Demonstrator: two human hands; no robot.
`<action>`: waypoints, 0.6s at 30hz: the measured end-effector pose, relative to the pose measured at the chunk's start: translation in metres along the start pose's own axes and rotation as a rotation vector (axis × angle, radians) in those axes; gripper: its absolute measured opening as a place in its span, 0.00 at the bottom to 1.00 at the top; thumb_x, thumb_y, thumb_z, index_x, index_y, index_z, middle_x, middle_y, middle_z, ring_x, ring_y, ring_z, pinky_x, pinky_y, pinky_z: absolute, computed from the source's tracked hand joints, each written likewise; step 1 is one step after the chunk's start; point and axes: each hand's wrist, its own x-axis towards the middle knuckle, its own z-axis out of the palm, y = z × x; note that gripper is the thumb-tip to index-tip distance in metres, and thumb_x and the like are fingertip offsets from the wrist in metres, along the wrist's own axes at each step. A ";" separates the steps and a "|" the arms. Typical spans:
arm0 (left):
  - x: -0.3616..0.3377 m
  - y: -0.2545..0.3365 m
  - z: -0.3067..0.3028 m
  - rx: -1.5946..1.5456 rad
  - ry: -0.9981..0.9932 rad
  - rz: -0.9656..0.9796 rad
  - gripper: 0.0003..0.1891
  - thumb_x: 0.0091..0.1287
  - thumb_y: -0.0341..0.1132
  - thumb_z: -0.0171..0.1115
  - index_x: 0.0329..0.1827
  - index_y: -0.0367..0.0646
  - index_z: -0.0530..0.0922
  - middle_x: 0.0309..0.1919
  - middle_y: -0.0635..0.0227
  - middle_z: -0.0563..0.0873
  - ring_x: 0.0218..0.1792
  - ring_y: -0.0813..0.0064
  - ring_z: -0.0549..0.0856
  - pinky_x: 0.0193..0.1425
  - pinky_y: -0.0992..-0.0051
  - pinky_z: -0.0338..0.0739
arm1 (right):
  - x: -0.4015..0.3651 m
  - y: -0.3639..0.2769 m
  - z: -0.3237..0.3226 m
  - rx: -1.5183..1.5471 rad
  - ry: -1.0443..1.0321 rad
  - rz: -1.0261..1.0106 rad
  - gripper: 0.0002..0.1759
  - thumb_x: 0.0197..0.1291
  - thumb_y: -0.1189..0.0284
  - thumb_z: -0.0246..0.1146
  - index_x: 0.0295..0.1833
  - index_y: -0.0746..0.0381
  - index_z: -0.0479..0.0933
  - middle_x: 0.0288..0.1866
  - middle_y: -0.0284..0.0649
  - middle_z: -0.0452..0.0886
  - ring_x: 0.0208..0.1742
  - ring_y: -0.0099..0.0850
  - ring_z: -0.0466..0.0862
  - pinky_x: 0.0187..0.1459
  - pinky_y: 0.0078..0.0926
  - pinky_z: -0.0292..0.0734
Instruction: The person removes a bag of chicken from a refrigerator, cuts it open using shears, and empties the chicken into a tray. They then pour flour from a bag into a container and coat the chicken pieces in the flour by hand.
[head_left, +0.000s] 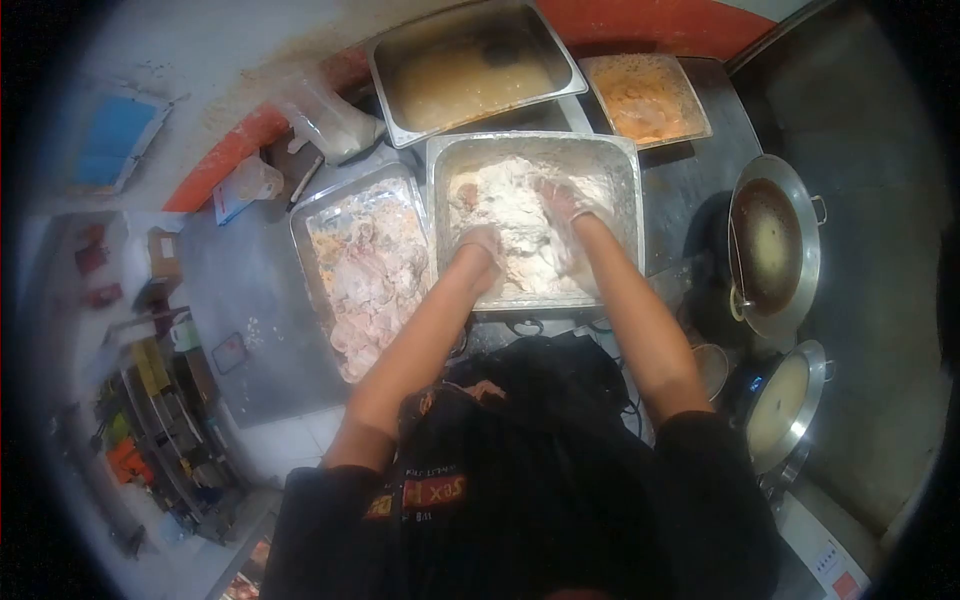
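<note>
A deep metal pan [636,215] in front of me holds white flour [522,205] with floured pieces in it. My left hand [482,250] is at the pan's left side, down in the flour, its fingers hidden. On the right side, my right hand [562,205] reaches into the flour, coated white, and its fingers are too buried and blurred to make out. Left of the pan, a shallow metal tray [303,243] holds pale floured pieces [375,280].
Behind stand a metal pan of cloudy liquid [470,75] and a tray of orange mixture [645,98]. A bag of white powder [335,125] lies back left. At right are a wok of dark oil [768,240] and a pot of pale liquid [780,405].
</note>
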 end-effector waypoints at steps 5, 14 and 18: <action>-0.099 0.055 0.050 1.295 0.071 0.361 0.09 0.58 0.32 0.57 0.38 0.40 0.81 0.33 0.55 0.82 0.30 0.65 0.78 0.37 0.69 0.75 | -0.080 -0.041 -0.016 0.021 0.214 0.056 0.38 0.61 0.47 0.55 0.63 0.71 0.70 0.65 0.53 0.72 0.68 0.40 0.69 0.63 0.33 0.64; -0.117 0.058 0.031 0.497 -0.014 0.086 0.10 0.60 0.37 0.59 0.35 0.40 0.83 0.30 0.63 0.82 0.31 0.71 0.81 0.35 0.72 0.76 | -0.111 -0.011 -0.056 -0.162 0.072 0.260 0.44 0.56 0.38 0.53 0.60 0.68 0.74 0.66 0.60 0.69 0.67 0.52 0.69 0.68 0.37 0.61; -0.085 0.033 0.054 0.620 -0.034 0.160 0.19 0.59 0.42 0.56 0.45 0.34 0.80 0.43 0.55 0.82 0.47 0.67 0.79 0.54 0.67 0.71 | -0.051 0.057 0.003 -0.287 0.271 0.139 0.35 0.61 0.47 0.55 0.59 0.68 0.74 0.52 0.48 0.81 0.54 0.37 0.79 0.56 0.32 0.70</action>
